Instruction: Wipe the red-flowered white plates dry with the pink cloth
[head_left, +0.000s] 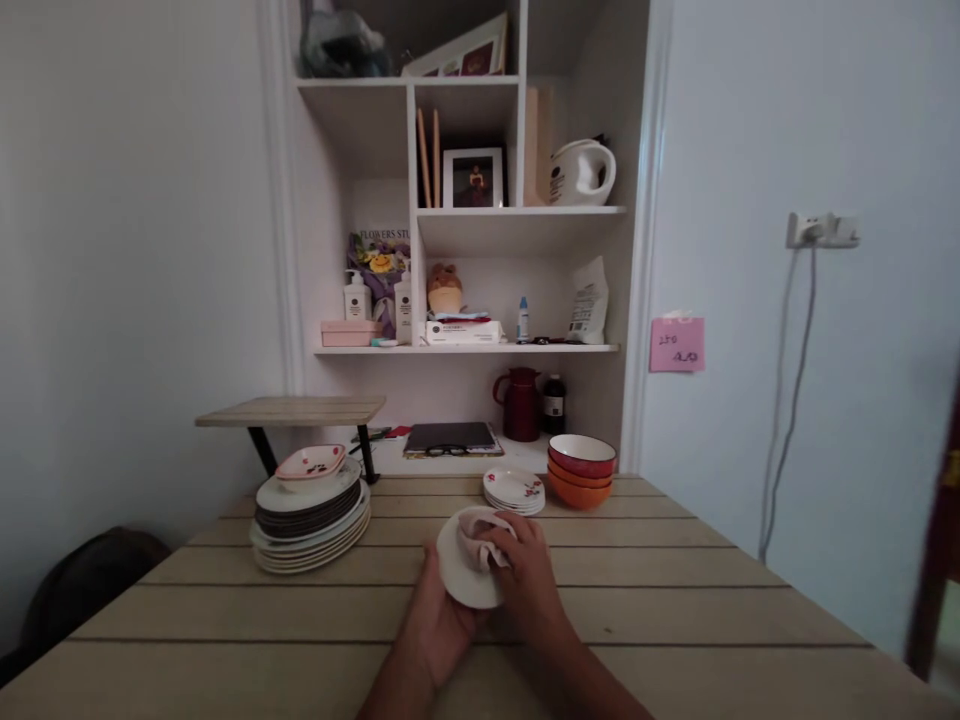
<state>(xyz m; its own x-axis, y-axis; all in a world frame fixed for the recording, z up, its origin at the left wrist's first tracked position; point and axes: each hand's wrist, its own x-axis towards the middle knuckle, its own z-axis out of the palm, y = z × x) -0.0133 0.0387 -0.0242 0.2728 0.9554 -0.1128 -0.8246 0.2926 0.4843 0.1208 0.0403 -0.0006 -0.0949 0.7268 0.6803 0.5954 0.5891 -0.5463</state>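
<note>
A small white plate [463, 580] is tilted above the front middle of the table, its plain face toward me. Along its left and lower edge, my left hand [439, 625] grips it from beneath, the thumb at the rim. My right hand [531, 580] presses a crumpled pale pink cloth [478, 535] against the plate's upper right face, fingers bent around the fabric. Just beyond the hands lies a short stack of small floral plates [513, 488]. To its right stand nested bowls [581, 470], red on top and orange below.
On the left, a tall stack of plates [311, 530] carries a square floral bowl [310, 463]. Behind it rises a small wooden stand [292, 410]. A dark red jug [520, 403], a dark bottle [553, 405] and a laptop-like slab [450, 437] with glasses sit at the back, under shelves [465, 349].
</note>
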